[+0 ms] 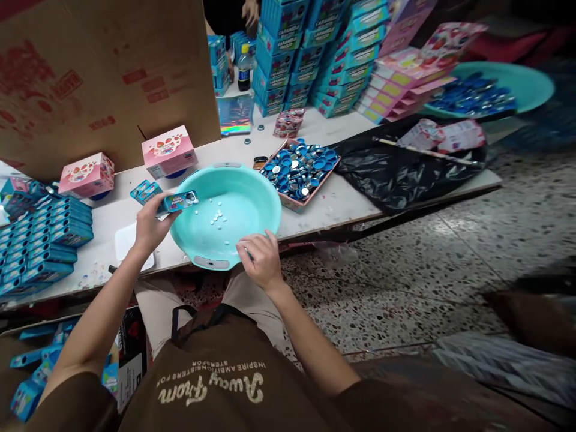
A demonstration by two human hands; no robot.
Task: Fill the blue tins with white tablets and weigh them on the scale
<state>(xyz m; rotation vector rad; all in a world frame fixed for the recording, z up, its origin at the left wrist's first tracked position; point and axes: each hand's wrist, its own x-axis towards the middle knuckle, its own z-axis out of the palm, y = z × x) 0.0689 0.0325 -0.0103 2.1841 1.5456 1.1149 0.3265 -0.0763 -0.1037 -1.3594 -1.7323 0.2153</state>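
Note:
My left hand (153, 223) grips a small blue box (180, 201) lying sideways over the left rim of a turquoise basin (252, 204). The box has a dark opening at its right end, with a white piece beside it. Several small white tablets (219, 215) are scattered on the basin floor. At the basin's front right rim is my right hand (261, 259), its fingers curled together; what they hold, if anything, is hidden. Next to my left hand, behind it, lie more small blue boxes (144, 191).
Blue boxes (49, 240) stand in rows at left. Two pink boxes (168, 150) sit before a large cardboard carton (108, 78). Right of the basin, a tray (294, 204) holds blue-and-silver caps. Stacked boxes (276, 60), a bottle (244, 69) and a black plastic bag (382, 174) are beyond.

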